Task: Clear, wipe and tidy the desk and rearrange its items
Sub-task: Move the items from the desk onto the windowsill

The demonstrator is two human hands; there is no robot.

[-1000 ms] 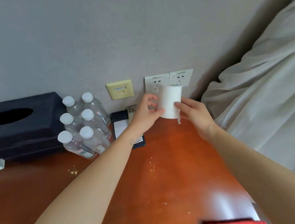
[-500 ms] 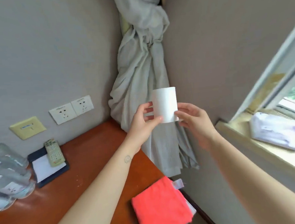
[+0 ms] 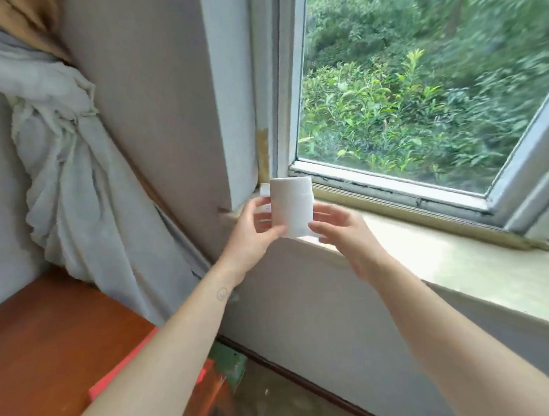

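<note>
Nearest the camera: two bare forearms reach forward from the bottom edge. Under the left forearm, the wooden desk [image 3: 48, 350] fills the lower left corner; a red cloth [image 3: 115, 374] lies at its right edge, partly hidden by the arm.

Mid-distance: left hand [image 3: 252, 239] and right hand [image 3: 344, 232] hold a white paper roll [image 3: 292, 208] between them, upright, in the air. Left hand: thumb pressed on the lower front of the roll, fingers curled against its left side. Right hand: thumb touching the roll's lower right corner, fingers loosely bent beside and behind it; whether those fingers press the roll cannot be told. The roll sits above and between both palms, with its top well clear of the fingertips. Its bottom edge is level with the front lip of the windowsill [image 3: 467, 258]; contact with the sill cannot be told.

Farther: a small white object shows just behind the roll's upper left, too blurred to identify. A grey curtain [image 3: 65, 158] hangs knotted in the corner at left. The window [image 3: 421, 81] beyond shows green foliage.
</note>
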